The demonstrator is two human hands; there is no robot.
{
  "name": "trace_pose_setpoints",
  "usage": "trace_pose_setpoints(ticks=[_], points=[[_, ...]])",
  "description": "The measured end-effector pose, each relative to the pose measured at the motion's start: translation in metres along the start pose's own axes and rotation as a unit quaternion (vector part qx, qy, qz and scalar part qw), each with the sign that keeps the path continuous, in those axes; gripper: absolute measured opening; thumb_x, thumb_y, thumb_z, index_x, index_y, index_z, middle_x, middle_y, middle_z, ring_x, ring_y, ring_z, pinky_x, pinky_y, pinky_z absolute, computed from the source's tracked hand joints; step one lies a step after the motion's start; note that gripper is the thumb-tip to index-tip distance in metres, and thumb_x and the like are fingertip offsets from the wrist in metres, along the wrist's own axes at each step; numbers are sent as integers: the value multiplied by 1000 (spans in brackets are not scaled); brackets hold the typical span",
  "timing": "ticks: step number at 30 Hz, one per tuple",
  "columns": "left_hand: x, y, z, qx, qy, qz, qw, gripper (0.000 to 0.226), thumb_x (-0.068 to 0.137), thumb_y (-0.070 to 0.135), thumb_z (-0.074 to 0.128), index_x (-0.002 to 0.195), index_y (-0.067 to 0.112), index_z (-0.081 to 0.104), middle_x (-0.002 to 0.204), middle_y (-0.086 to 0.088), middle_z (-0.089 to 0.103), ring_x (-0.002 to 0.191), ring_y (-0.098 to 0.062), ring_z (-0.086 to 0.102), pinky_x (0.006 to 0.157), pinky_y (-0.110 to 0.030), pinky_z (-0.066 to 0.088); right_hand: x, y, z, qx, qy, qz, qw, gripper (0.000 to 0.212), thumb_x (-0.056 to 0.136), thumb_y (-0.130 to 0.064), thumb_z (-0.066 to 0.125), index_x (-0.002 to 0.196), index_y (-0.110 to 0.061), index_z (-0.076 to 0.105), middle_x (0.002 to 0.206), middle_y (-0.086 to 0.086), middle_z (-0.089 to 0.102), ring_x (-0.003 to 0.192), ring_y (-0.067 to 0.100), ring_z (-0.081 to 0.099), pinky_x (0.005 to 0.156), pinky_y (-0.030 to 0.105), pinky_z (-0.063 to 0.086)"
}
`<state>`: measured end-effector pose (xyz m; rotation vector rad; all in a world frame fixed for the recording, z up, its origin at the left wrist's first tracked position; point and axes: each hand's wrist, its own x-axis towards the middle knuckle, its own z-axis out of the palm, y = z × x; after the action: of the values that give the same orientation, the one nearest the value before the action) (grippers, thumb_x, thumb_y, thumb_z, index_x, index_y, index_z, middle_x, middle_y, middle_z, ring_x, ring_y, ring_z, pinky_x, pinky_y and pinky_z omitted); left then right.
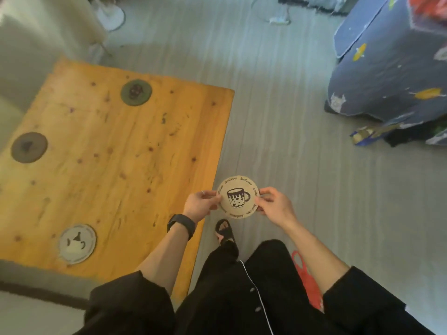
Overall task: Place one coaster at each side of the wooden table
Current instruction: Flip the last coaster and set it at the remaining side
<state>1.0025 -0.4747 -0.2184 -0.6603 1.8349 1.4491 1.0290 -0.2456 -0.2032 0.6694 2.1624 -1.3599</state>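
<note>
A round tan coaster (238, 197) with a mug drawing is held flat between both hands, just off the right edge of the wooden table (116, 165), above the floor. My left hand (199, 205) pinches its left rim and my right hand (274, 204) pinches its right rim. Three coasters lie on the table: a dark one (136, 92) near the far edge, a dark one (29, 147) near the left edge, and a pale one (77, 244) near the close edge.
A blue patterned covered block (391, 68) stands on the grey floor at the right, with bags beside it. A red bag (307, 279) lies by my right leg. Two fan bases (111, 16) stand at the back. A pale sofa (24, 44) borders the table's left.
</note>
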Motion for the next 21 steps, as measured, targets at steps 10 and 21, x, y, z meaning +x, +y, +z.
trace_pose_setpoints(ticks=[10, 21], points=[[23, 21, -24, -169, 237, -62, 955, 27, 80, 43, 76, 92, 19, 73, 82, -1, 75, 75, -13, 71, 60, -26, 51, 121, -116, 19, -180, -185, -101, 961, 13, 90, -23, 72, 94, -30, 62, 94, -4, 72, 75, 10, 73, 77, 40, 61], [45, -21, 0, -455, 447, -136, 758, 17, 82, 24, 78, 96, 19, 69, 97, -6, 74, 79, -19, 74, 68, -30, 56, 195, -164, 118, -386, -362, -256, 809, 17, 91, -30, 66, 104, -22, 72, 93, -10, 71, 87, 7, 65, 67, 19, 46]])
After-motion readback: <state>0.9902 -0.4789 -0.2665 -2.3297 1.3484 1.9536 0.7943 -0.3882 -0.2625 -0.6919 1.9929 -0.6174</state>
